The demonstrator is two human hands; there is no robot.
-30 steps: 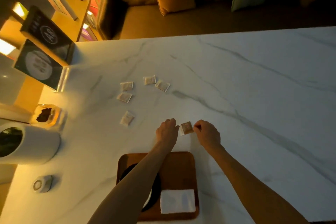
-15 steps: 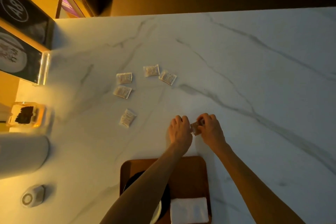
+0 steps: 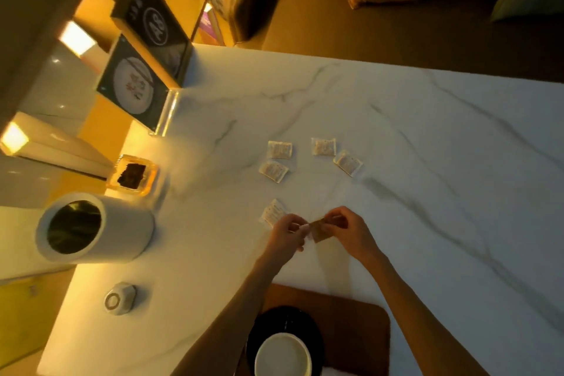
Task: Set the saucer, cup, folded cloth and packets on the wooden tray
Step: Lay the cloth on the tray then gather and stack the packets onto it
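Observation:
The wooden tray [image 3: 351, 327] lies at the near edge of the marble table. On it rests a black saucer [image 3: 311, 327] carrying a white cup [image 3: 282, 356]. A sliver of the white folded cloth [image 3: 331, 372] shows at the bottom edge. My left hand [image 3: 287, 235] and my right hand [image 3: 345, 230] both pinch one brown packet [image 3: 319, 230], lifted just above the table beyond the tray. Several pale packets lie farther out: one [image 3: 273, 212] by my left hand, two [image 3: 276, 162] at the left, two [image 3: 334, 152] at the right.
A white cylindrical canister [image 3: 94, 229] lies at the left, with a small glass dish of dark tea [image 3: 132, 175] behind it and a small white lid-like object [image 3: 119, 302] in front. Dark display boxes [image 3: 143, 70] stand at the table's far left corner. A sofa is beyond.
The brown packet, flat on the table a second ago, is now raised between both hands. The view has swung down and left, so the cup shows and most of the cloth is cut off.

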